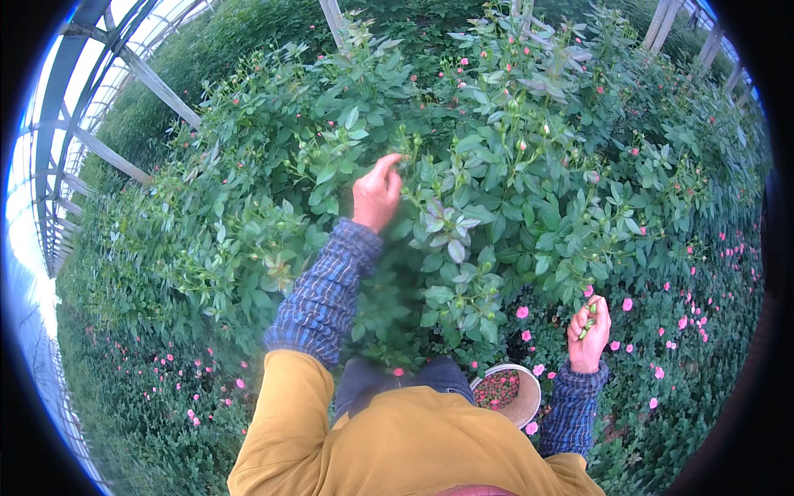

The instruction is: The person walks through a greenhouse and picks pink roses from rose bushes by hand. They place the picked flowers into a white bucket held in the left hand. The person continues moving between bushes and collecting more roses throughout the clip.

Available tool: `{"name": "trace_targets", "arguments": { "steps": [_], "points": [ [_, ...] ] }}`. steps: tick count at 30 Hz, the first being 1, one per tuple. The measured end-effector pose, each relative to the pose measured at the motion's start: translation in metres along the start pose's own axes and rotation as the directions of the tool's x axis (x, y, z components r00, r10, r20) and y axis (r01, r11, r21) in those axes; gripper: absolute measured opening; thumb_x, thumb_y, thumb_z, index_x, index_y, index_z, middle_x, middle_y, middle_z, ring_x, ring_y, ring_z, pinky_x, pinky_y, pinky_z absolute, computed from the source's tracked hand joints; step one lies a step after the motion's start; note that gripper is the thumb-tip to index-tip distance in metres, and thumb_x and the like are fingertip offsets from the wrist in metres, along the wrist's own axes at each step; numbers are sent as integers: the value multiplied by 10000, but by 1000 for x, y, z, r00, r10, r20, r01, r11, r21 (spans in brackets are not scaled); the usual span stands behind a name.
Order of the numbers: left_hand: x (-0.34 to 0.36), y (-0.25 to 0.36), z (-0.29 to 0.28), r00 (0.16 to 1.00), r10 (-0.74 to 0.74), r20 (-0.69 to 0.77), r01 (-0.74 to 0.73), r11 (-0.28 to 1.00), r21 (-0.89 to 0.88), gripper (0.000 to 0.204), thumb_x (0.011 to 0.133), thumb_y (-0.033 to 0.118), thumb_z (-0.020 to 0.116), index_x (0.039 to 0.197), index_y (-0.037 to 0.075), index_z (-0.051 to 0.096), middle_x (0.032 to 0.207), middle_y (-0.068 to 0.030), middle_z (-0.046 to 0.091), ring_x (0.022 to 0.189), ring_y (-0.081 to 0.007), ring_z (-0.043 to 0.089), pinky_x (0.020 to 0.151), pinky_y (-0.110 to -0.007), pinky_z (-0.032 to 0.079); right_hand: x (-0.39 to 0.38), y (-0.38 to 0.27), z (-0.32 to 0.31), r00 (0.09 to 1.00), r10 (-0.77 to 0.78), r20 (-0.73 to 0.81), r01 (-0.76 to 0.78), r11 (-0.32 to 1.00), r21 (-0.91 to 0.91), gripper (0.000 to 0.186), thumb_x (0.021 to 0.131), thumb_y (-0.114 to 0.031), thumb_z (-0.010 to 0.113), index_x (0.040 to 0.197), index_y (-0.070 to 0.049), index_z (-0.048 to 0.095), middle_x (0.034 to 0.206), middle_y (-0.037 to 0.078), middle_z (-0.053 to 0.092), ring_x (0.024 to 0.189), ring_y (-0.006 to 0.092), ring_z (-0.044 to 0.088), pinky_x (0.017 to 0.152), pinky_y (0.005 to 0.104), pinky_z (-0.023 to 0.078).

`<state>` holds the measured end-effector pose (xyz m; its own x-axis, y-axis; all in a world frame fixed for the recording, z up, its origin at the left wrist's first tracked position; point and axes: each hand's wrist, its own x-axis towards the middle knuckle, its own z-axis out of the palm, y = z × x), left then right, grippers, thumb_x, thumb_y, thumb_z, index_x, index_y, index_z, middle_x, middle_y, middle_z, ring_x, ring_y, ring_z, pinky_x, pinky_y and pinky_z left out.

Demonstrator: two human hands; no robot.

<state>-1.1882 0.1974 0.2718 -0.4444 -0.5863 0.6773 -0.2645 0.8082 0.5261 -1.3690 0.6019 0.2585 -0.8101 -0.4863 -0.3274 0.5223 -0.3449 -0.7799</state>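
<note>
Among the leafy rose stems, my left hand is raised near the middle, fingers bent and closed at a small budded shoot; what the fingertips grip is too small to make out. Lower on the right, my right hand is closed round a few small green buds. A white bucket, partly filled with small pink and red rose heads, stands beside my legs, below and left of my right hand.
Dense rose bushes surround me, with open pink blooms low on both sides. Pale posts and a curved greenhouse frame rise at the upper left, with more posts at the upper right.
</note>
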Motion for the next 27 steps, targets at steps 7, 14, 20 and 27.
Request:
{"name": "trace_targets", "arguments": {
  "steps": [7,14,20,27],
  "points": [
    [21,-13,4,952,-152,266,215,950,-226,361,815,-59,455,1143,18,583,954,-52,675,652,-92,541,659,-246,477,-3,7,-1,999,49,10,-49,999,-23,234,969,-307,415,850,-115,474,522,-5,396,380,82,338,326,212,247],
    [31,-2,-17,919,-98,383,30,983,179,246,828,112,541,1069,96,493,683,-94,599,610,-312,584,574,-408,452,-14,13,-1,997,70,13,-69,997,-45,219,974,-300,402,868,-120,470,527,3,393,378,88,338,326,218,241],
    [13,3,-19,926,-145,349,65,971,229,227,896,238,524,1020,70,434,693,-165,610,677,-376,603,587,-463,462,-40,12,33,958,169,233,-174,985,3,162,948,-242,401,891,-104,465,508,31,423,335,105,349,297,226,280],
    [3,38,-20,756,-499,424,636,405,-657,244,963,275,438,849,59,450,645,-56,519,479,-131,433,428,-276,360,-75,38,153,514,253,820,-274,954,-122,151,847,-84,452,944,-12,541,654,163,552,386,178,454,321,263,333]
  ]
}}
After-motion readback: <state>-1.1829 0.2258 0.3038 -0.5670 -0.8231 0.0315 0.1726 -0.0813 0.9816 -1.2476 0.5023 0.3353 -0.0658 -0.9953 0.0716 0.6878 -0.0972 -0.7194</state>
